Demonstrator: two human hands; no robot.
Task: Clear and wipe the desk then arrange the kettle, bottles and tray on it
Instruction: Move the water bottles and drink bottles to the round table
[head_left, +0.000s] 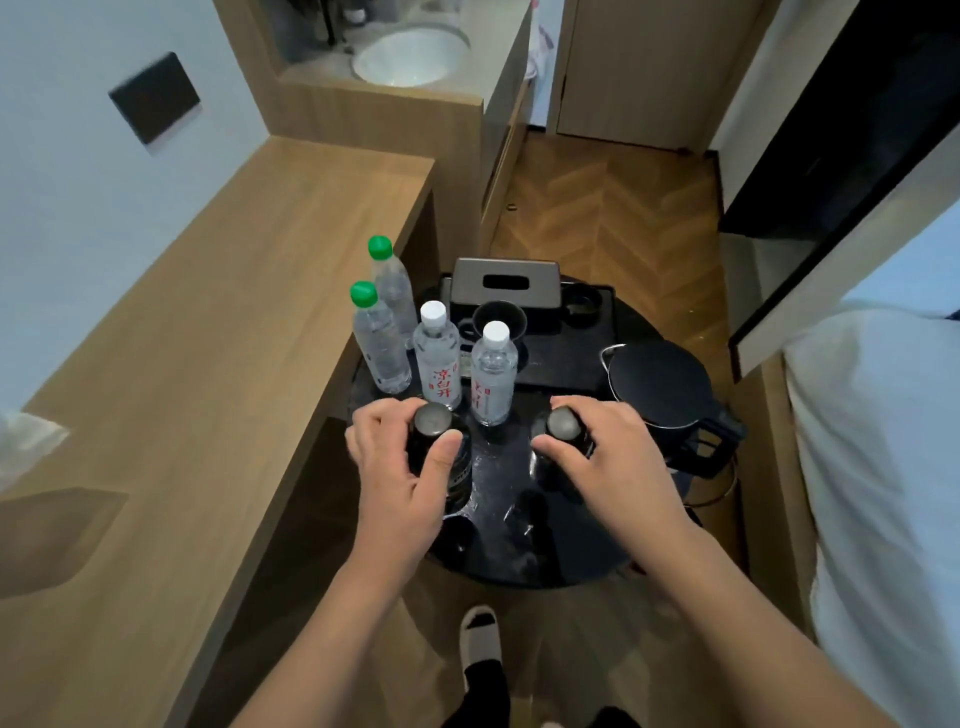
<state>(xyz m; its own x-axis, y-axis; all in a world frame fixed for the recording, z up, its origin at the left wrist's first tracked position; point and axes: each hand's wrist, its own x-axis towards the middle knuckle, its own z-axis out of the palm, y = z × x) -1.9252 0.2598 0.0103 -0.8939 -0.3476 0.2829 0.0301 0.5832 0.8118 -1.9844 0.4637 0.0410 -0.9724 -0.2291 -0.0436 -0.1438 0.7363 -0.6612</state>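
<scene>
Two dark bottles on round black tabletop (519, 561), near edge. Left hand (400, 467) fingers wrapped round left dark bottle (434, 447); right hand (602, 452) fingers wrapped round right dark bottle (563, 431). Probably glass: heavy, rigid, slippery, breakable. Best gripped round body, kept upright.

This looks like a hotel room. Far off, a white washbasin (402, 54) sits in a counter opening straight onto the room. Along the left runs a built-in wooden desk (208, 291). In the middle, a round black side table (519, 551) carries a guest tray (587, 358), a kettle (660, 384) and bottled water (439, 358). White bedding (883, 467) on the right, herringbone wood floor (623, 218) beyond.
</scene>
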